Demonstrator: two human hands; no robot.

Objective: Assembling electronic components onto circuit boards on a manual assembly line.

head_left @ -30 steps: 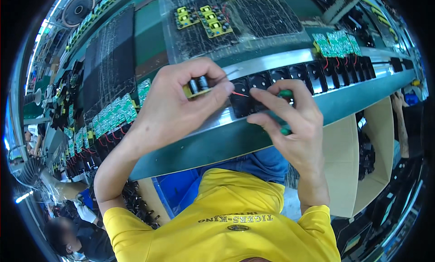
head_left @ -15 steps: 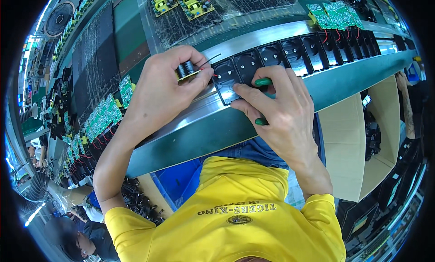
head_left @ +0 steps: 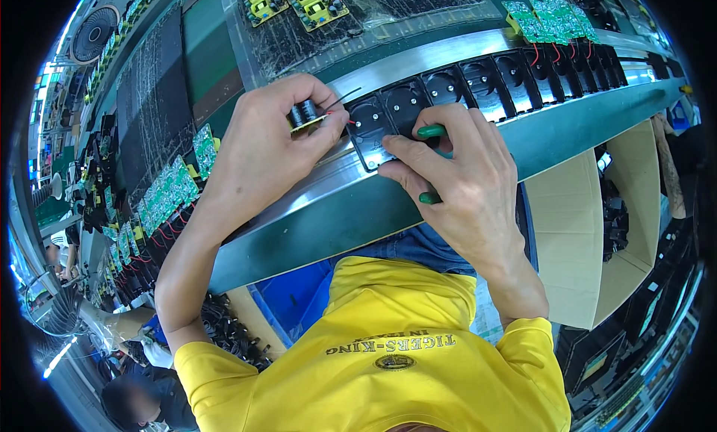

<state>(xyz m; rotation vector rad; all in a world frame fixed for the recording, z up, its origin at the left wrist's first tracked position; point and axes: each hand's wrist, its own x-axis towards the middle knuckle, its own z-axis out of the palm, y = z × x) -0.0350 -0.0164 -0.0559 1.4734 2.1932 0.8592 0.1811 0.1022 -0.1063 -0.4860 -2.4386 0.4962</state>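
Observation:
Between the thumb and fingers of my left hand (head_left: 272, 137) is a small circuit board (head_left: 304, 117) with black cylindrical parts. A dark wire sticks out from it toward the upper right, and a short red wire shows by my fingertips. Just right of it lies an open black plastic case (head_left: 371, 138), the first of a row. My right hand (head_left: 470, 174) is closed around green-handled pliers (head_left: 431, 132); both handle ends show, while the jaws are hidden. Its thumb and index finger touch the near right part of that case.
More black cases (head_left: 489, 88) run along the metal rail (head_left: 336, 174) to the right, several with green boards (head_left: 553, 21) wired to them. Yellow-edged boards (head_left: 317, 5) lie on the far mat. A cardboard box (head_left: 564, 238) stands at right, near another person's forearm (head_left: 671, 171).
My hands keep nearly the same pose on the circuit board, pliers and case. The view has shifted slightly, and a person at the lower left has moved a little.

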